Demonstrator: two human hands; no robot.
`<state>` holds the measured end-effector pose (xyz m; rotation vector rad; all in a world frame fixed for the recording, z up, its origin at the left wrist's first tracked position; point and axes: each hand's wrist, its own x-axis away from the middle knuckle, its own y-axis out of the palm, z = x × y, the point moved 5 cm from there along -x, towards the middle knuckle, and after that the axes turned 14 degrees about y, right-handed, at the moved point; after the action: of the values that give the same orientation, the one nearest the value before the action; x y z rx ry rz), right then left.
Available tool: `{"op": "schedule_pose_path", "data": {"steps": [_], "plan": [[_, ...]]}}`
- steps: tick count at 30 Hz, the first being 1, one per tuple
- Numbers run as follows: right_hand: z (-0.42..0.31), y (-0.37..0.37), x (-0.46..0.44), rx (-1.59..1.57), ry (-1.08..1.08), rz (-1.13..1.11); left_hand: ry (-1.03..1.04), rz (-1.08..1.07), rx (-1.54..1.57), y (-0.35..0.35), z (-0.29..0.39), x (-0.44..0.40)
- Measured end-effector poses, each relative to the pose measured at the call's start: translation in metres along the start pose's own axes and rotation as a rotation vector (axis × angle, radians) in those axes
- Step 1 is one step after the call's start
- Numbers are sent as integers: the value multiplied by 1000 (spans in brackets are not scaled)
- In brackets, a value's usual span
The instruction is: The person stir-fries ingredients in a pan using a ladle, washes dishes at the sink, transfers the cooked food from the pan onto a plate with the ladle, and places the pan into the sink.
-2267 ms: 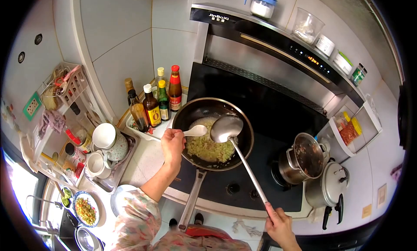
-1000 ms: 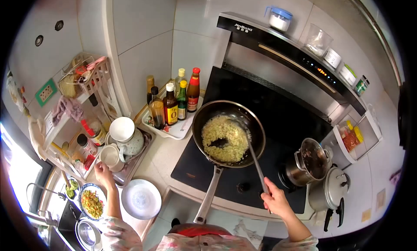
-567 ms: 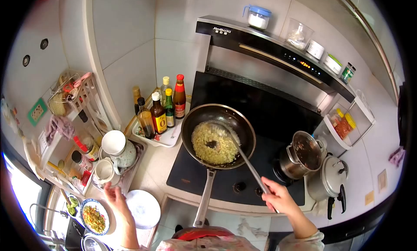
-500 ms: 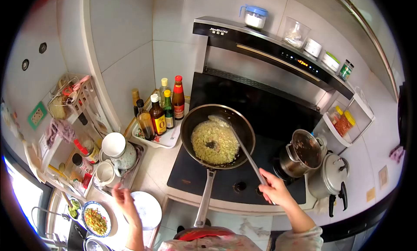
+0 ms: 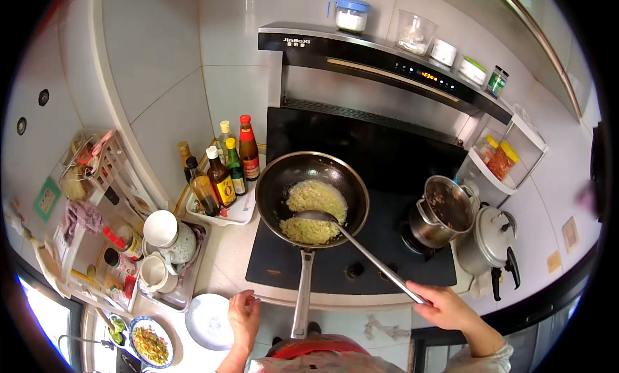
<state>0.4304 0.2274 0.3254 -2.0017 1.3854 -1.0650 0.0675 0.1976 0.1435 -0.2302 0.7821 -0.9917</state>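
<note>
My right hand [image 5: 445,306] grips the end of a long metal spatula [image 5: 377,262]. Its head presses into the pale yellow-green chopped food [image 5: 308,230] inside a dark wok [image 5: 271,179], leaving a furrow across it. The wok stands on the black cooktop, and its long metal handle [image 5: 303,299] points toward me. My left hand [image 5: 243,320] holds nothing, its fingers loosely bent. It hovers beside the right edge of a white plate [image 5: 211,321], left of the wok handle.
Left of the wok, several sauce bottles [image 5: 220,179] stand in a white tray [image 5: 235,213]. A steel pot [image 5: 435,230] and a pressure cooker [image 5: 487,244] are at the right. A dish of chopped food [image 5: 150,342] and stacked cups [image 5: 160,228] occupy the left counter.
My left hand has moved right, off the plate toward the wok handle. The spatula head has come down from the food's far edge to its middle, parting it. The view has shifted.
</note>
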Motion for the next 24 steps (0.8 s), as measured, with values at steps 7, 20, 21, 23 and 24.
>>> {"op": "schedule_pose_path", "data": {"steps": [7, 20, 21, 23, 24], "plan": [[7, 11, -4, -57, 176, -58, 58, -78, 171, 26, 18, -9], [16, 29, -41, -985, 449, -245, -785, -530, 1217, 66, 78, -2], [17, 29, -47, -935, 393, -213, -802, -517, 1202, 65, 80, -4], [26, 37, -71, -757, 293, -103, -803, -508, 1179, 62, 81, -5], [29, 43, -87, -629, 244, -20, -799, -503, 1168, 62, 81, -7]]}}
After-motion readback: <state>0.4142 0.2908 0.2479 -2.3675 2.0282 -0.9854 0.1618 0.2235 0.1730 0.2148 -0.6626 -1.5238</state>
